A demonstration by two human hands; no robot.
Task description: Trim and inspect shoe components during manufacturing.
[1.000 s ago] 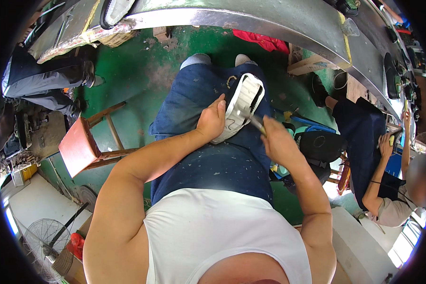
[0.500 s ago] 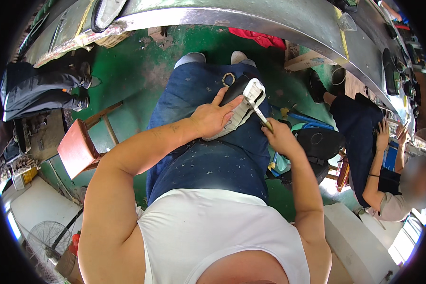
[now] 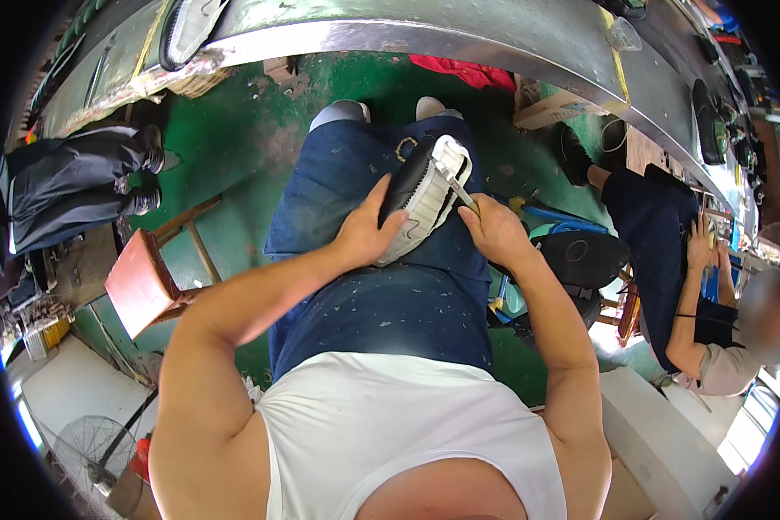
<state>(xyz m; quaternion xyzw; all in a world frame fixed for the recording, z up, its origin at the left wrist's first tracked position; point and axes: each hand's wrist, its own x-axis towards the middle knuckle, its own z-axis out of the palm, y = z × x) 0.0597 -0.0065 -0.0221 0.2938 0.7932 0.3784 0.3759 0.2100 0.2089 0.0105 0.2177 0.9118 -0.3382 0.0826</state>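
Observation:
A partly made shoe (image 3: 423,215), black along one side and whitish over the rest, lies tilted across my lap. My left hand (image 3: 364,230) holds its near end, with the thumb on the whitish face and the fingers along the black side. My right hand (image 3: 494,227) is closed round the handle of a slim metal hand tool (image 3: 456,185). The tool's tip touches the whitish part towards the shoe's far end; its exact kind is not clear. Beside the black side, a small beaded ring (image 3: 405,149) rests on my blue apron (image 3: 312,195).
A metal-edged workbench (image 3: 347,39) curves across the front, with a shoe sole (image 3: 191,30) on it. To the left stands a reddish stool (image 3: 145,282); to the right, a black padded seat (image 3: 585,257). A co-worker (image 3: 711,338) sits at far right, another person's legs (image 3: 87,182) at far left.
The shoe has turned more upright, showing more of its whitish face. My left hand has slid back towards its near end, and the tool has shifted slightly left and up.

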